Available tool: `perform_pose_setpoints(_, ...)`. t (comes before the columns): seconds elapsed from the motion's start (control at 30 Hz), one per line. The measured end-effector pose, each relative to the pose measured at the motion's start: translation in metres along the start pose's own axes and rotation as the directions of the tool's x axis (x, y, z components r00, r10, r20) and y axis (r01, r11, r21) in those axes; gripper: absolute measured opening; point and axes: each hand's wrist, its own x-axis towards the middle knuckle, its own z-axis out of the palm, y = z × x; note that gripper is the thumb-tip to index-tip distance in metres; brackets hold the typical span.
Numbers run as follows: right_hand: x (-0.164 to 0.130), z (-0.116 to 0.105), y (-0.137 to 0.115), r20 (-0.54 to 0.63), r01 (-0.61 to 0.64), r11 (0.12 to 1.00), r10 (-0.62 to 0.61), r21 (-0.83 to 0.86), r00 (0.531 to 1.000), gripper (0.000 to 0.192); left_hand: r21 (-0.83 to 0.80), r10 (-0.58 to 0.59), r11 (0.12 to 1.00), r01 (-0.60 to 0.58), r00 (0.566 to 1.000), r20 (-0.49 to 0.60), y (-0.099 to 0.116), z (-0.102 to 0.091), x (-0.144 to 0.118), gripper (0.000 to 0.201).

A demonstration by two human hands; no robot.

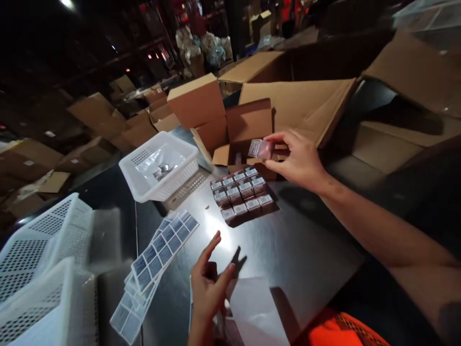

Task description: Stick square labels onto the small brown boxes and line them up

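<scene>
My right hand [298, 161] pinches a small pinkish box [262, 149] with a printed label on its end, held up just beyond the grouped boxes. Below it, several small dark boxes [239, 193] with white barcode labels stand in tight rows on the metal table [284, 245]. My left hand [209, 283] is near the front of the table, thumb and forefinger apart, with nothing between them. Beside that hand is a white carton [257, 307] with its flap raised; its inside is partly hidden. Label sheets [163, 250] lie overlapping to the left.
A white plastic basket [162, 166] with clear bags and small metal-looking pieces stands at the back left. More white baskets [39, 245] are at far left. Open cardboard boxes [298, 105] line the back. An orange basket [356, 329] sits at the lower right.
</scene>
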Motion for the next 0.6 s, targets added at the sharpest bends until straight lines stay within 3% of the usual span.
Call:
perform_pose_setpoints(0.07, 0.039, 0.011, 0.016, 0.163, -0.056, 0.967, 0.098, -0.248, 0.982, 0.049, -0.014, 0.018, 1.000, -0.018, 1.000, -0.014, 0.002, 0.004, -0.001, 0.046)
perform_pose_setpoints(0.17, 0.079, 0.038, 0.034, 0.346, -0.101, 0.938, 0.220, -0.331, 0.912, 0.039, -0.028, 0.019, 0.999, -0.019, 0.999, -0.026, 0.005, 0.008, -0.003, 0.043)
perform_pose_setpoints(0.27, 0.093, 0.058, 0.038, 0.519, -0.154, 0.931, 0.316, -0.332, 0.794, 0.020, -0.038, 0.007, 0.999, -0.008, 0.999, -0.033, 0.007, 0.009, -0.002, 0.042)
perform_pose_setpoints(0.37, 0.092, 0.063, 0.032, 0.642, -0.195, 0.935, 0.346, -0.297, 0.684, 0.023, -0.059, -0.002, 0.998, 0.001, 1.000, -0.022, 0.006, 0.007, -0.001, 0.040)
perform_pose_setpoints(0.43, 0.089, 0.061, 0.027, 0.679, -0.203, 0.950, 0.312, -0.237, 0.664, 0.026, -0.078, -0.003, 0.997, 0.002, 1.000, -0.013, 0.005, 0.006, -0.001, 0.038)
perform_pose_setpoints(0.6, 0.082, 0.058, 0.022, 0.689, -0.221, 0.969, 0.233, -0.108, 0.686, 0.028, -0.110, -0.033, 0.993, 0.032, 0.999, -0.005, 0.001, 0.006, -0.001, 0.038)
